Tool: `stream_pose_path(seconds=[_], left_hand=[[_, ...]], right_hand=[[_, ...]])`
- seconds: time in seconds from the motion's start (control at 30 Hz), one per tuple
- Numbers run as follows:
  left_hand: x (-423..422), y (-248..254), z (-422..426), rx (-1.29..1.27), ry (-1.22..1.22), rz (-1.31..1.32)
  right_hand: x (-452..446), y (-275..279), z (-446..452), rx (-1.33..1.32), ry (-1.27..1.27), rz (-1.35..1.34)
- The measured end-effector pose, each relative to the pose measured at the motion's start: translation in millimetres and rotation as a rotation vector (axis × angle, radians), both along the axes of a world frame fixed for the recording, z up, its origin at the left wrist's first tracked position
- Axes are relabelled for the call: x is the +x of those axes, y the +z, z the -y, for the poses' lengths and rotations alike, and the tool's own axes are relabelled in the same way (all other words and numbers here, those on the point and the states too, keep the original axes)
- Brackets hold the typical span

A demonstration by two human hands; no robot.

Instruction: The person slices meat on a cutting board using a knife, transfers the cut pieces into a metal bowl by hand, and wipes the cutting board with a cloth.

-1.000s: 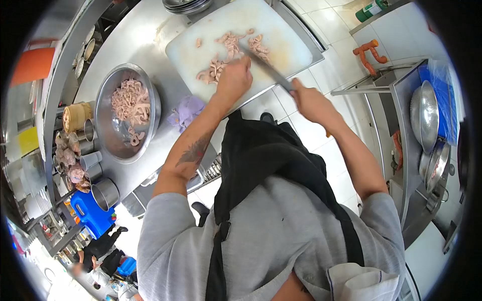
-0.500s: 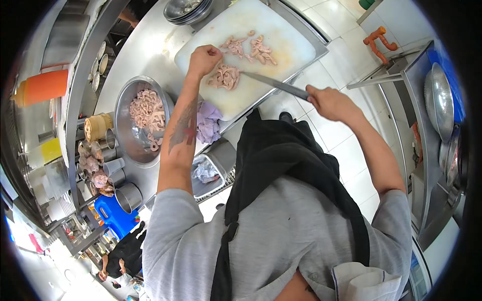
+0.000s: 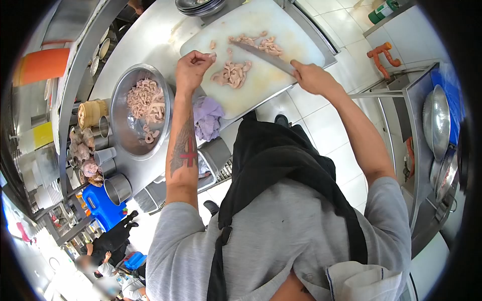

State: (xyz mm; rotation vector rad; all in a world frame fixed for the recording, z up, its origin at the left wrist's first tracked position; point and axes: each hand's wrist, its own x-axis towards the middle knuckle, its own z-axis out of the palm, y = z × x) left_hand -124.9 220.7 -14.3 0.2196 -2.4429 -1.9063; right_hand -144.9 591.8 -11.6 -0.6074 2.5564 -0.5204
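Observation:
My right hand (image 3: pixel 314 79) is wrapped round the handle of a long kitchen knife (image 3: pixel 266 58). Its blade slants across the white cutting board (image 3: pixel 291 30), the tip beside the farther meat pieces (image 3: pixel 271 46). Closer to me on the board lies a heap of pale pink, curled meat strips (image 3: pixel 233 75), which look like intestine. My left hand (image 3: pixel 193 70) is over the board's left edge, thumb and fingers pinched on a small pale piece of meat (image 3: pixel 212 56). Left of that forearm, a steel bowl (image 3: pixel 118 120) holds many similar cut strips (image 3: pixel 144 100).
A purple cloth (image 3: pixel 207 118) lies at the board's near left corner. Stacked metal bowls (image 3: pixel 201 7) stand at the far side. Bins (image 3: pixel 216 155) sit below the counter edge. A rack with metal pans (image 3: pixel 436 123) is on the right. People (image 3: pixel 113 246) are in the lower left background.
My left hand has moved left, away from the meat heap, with a small piece in its fingertips. The knife has shifted from beside the near heap to the farther pieces.

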Motion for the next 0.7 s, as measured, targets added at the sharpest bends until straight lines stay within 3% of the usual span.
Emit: stream_pose_path(seconds=[0.23,0.33,0.4,0.43,0.5,0.6,0.67,0.7], left_hand=[[-13,-8,-57,-0.182,-0.14,0.03],[2,-1,-92,-0.296,-0.21,0.124],[16,-5,-109,-0.652,-0.274,0.065],[20,-17,-108,-0.655,-0.276,0.07],[14,-45,-101,-0.866,-0.13,-0.419],[-30,-49,-42,-0.767,0.064,-0.193],[-59,-48,-4,-0.792,0.082,-0.112],[-70,-55,6,-0.995,-0.031,-0.071]], right_hand=[[-2,32,-8,-0.008,-0.153,-0.021],[13,35,-5,-0.005,-0.079,0.01],[9,35,10,-0.014,-0.062,0.005],[8,34,18,-0.019,-0.042,0.008],[-5,27,22,-0.031,-0.004,0.041],[-9,16,14,0.028,0.029,0.039],[-3,37,2,-0.008,-0.124,0.101],[1,37,-6,-0.001,-0.123,0.099]])
